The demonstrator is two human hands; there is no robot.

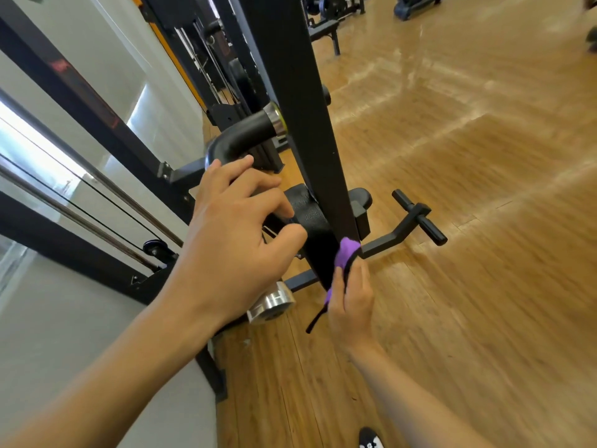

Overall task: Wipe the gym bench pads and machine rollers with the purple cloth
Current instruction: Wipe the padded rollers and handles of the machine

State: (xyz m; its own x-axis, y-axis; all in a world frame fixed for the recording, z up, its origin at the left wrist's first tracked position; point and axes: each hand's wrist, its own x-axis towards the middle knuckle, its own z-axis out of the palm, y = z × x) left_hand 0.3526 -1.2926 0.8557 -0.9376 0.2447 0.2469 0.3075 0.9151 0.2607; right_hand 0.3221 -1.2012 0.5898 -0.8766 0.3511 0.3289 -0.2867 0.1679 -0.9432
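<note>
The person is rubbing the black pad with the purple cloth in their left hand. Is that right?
Almost! The purple cloth is in the right hand, not the left. The head view shows the left hand has no cloth and just holds the top of the black pad. The rest is right: the cloth is pressed against that pad.

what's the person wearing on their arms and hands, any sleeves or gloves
Nothing worn shows. The left hand and right hand have no gloves, rings, watch or bands, and no sleeve comes into view on either arm, up to the frame's edge.
</note>
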